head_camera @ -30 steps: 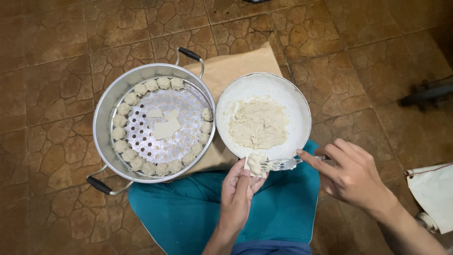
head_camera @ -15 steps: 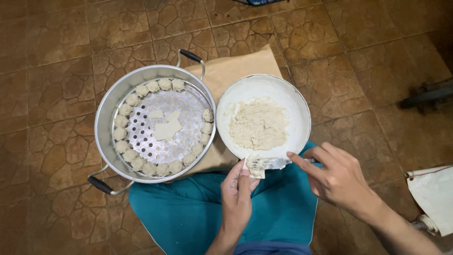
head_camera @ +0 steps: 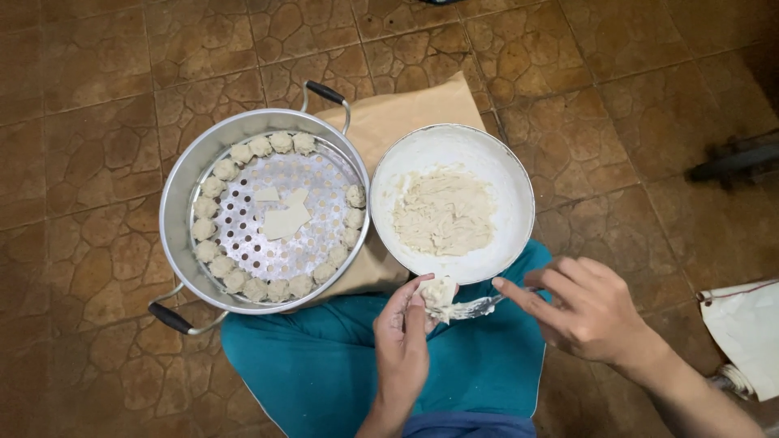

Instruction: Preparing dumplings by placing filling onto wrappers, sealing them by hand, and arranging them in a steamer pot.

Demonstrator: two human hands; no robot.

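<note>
Spoon (head_camera: 475, 307) lies crosswise, bowl pointing left into wrapper (head_camera: 439, 292); right hand (head_camera: 588, 308) pinches handle, left hand (head_camera: 403, 341) cups wrapper.

My right hand (head_camera: 596, 312) covers the spoon (head_camera: 475, 307) handle; only its smeared bowl shows. My left hand (head_camera: 403, 341) hides most of the dumpling wrapper (head_camera: 439, 292). The frame's right edge crops a white bag (head_camera: 742, 332) and a blurred dark object (head_camera: 734, 158).
</note>
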